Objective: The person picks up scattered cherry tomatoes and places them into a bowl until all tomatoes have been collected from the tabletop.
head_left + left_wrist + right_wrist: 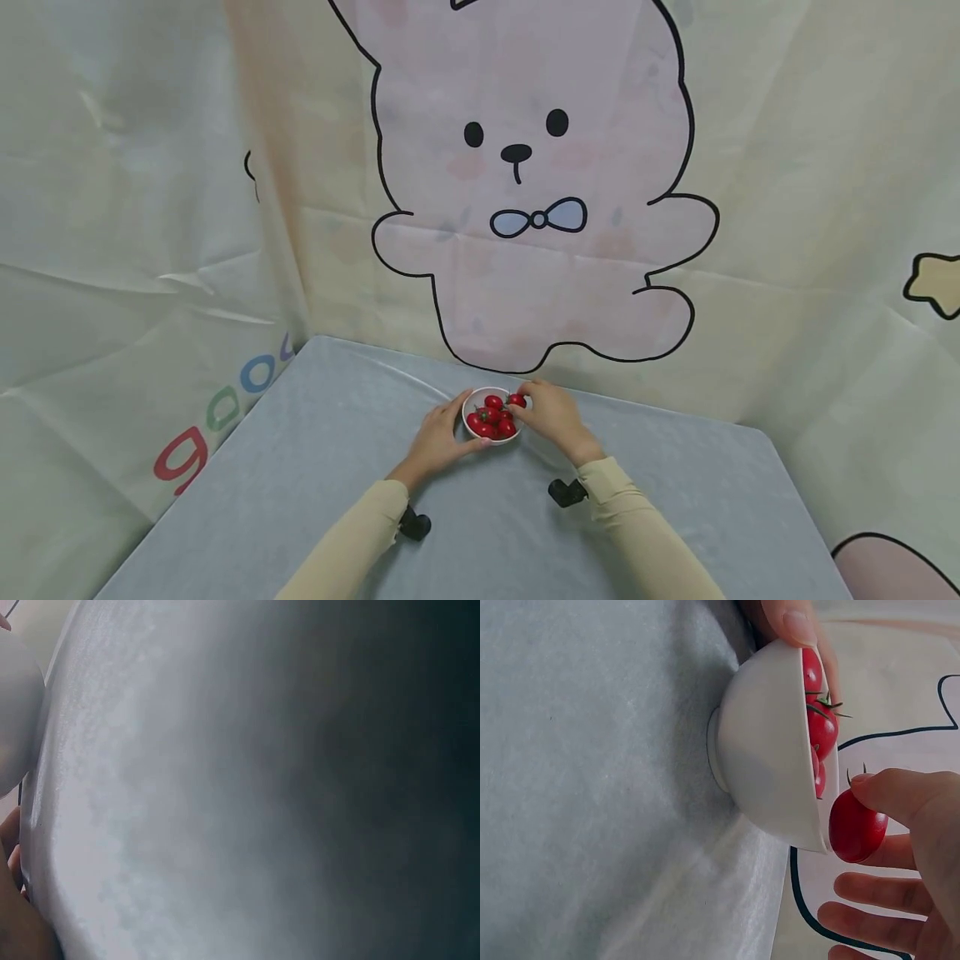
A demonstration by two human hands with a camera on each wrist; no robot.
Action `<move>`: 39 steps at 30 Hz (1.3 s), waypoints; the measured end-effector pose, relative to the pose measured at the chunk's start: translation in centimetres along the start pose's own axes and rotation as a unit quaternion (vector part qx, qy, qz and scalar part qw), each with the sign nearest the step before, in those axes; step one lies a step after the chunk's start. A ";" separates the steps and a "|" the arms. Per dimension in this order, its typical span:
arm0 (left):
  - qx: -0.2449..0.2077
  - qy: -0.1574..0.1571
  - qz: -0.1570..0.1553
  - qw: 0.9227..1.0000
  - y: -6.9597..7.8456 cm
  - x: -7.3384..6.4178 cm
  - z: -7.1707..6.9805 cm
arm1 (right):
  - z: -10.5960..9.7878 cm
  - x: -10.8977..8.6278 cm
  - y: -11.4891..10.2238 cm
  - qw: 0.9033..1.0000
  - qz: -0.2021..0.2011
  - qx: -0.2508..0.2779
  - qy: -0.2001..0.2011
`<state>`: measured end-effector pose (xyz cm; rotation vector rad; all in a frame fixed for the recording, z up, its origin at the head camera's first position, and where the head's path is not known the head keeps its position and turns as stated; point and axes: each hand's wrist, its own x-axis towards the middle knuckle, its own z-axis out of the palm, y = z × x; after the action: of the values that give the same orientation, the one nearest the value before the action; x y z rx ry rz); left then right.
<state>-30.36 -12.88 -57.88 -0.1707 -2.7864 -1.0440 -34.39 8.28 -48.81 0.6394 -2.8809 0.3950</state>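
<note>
A white bowl stands on the table near its far edge, with several red cherry tomatoes inside, some with green stems. My left hand holds the bowl from the left, its thumb at the near rim and its fingers along the far-left side. Over the bowl's right rim, my right hand pinches one cherry tomato between thumb and index finger. The other right fingers are spread apart in the right wrist view. In the left wrist view, only part of the bowl shows at the left edge.
A grey-blue cloth covers the table. Behind it hangs a cream backdrop with a cartoon bear, close to the table's far edge. Black wrist cameras sit by both sleeves.
</note>
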 end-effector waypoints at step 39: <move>0.003 0.008 0.006 1.000 -0.3 -0.1 0.4 | 0.7 -0.5 0.0 0.999 -0.016 0.015 0.031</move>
<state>-30.37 -12.84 -58.42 -0.1785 -2.7696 -1.0300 -34.01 8.22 -49.61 0.6642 -2.8076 0.4474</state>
